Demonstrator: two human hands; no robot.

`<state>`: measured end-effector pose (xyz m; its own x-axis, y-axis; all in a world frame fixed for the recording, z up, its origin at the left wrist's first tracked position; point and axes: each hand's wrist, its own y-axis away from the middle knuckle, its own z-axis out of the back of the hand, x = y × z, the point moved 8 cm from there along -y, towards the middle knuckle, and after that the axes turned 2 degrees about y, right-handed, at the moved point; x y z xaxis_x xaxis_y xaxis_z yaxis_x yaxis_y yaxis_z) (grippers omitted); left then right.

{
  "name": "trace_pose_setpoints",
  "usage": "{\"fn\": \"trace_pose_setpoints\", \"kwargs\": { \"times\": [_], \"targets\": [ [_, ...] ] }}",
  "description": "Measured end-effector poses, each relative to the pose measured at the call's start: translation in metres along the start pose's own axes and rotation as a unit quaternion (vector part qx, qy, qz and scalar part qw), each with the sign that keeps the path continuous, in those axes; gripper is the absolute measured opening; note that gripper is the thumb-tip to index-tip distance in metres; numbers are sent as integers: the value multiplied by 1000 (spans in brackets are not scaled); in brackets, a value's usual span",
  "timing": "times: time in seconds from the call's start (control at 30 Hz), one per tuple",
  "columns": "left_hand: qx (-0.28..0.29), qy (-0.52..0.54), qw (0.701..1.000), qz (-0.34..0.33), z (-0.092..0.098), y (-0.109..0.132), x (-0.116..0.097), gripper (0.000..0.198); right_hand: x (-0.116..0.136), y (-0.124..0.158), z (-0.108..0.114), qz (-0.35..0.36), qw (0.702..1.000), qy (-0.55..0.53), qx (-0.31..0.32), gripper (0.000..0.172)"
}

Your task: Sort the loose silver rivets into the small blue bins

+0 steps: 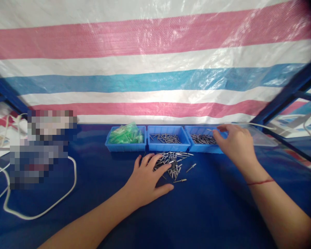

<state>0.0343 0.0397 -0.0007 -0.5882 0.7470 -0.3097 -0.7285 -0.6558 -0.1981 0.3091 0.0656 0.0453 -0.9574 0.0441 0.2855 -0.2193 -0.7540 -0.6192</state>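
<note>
A loose pile of metal pop rivets (174,166) lies on the dark blue tabletop. My left hand (146,180) rests at the pile's left side, fingers spread, its fingertips over some rivets. My right hand (234,143) is above the right blue bin (206,148), thumb and fingers pinched together. From the pinch sticks a small thin tip that looks like a rivet (209,130). Below it, many rivets (202,139) fill this bin. More rivets (168,138) lie in the middle blue bin (168,148). My right hand hides the right bin's far end.
Green plastic packets (125,134) fill the left blue bin (125,148). A white cable (75,180) loops across the table's left side, beside a blurred-out area. A clear plastic sheet or lid (264,136) lies at the right. Behind hangs a striped tarp (155,81) between blue metal posts.
</note>
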Motion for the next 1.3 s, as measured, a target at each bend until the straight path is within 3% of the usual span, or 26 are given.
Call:
{"fn": "trace_pose_setpoints", "kwargs": {
  "times": [0.07, 0.13, 0.2, 0.3, 0.37, 0.43, 0.53, 0.77, 0.93, 1.3],
  "targets": [
    [10, -5, 1000, 7, -3, 1, 2, 51, 0, 0, -1, -10, 999, 50, -3, 25],
    [13, -6, 1000, 9, -4, 2, 3, 49, 16, 2, -2, 2, 999, 44, 20, 20],
    [10, -3, 1000, 9, -4, 2, 3, 46, 41, 9, -9, 41, 992, -16, 114, 16],
    [-12, 7, 1000, 7, 0, 0, 3, 44, 75, 36, -24, 97, 945, -81, 302, 22],
    [-26, 14, 1000, 8, 1, -1, 3, 45, 85, 54, -28, 115, 915, -104, 372, 33],
    [-34, 18, 999, 13, 2, -2, 6, 50, 88, 68, -30, 124, 900, -121, 400, 49],
    [-41, 16, 999, 19, 1, -3, 9, 54, 92, 76, -33, 134, 897, -137, 397, 51],
    [-37, 17, 999, 9, -1, -5, 10, 53, 126, 79, -39, 197, 888, -187, 372, 21],
    [-29, 29, 999, 7, -1, -10, 11, 43, 141, 83, -40, 214, 891, -170, 363, 9],
    [-47, 46, 998, 11, 3, -9, 14, 27, 151, 76, -31, 235, 914, -149, 295, 19]
  ]
}}
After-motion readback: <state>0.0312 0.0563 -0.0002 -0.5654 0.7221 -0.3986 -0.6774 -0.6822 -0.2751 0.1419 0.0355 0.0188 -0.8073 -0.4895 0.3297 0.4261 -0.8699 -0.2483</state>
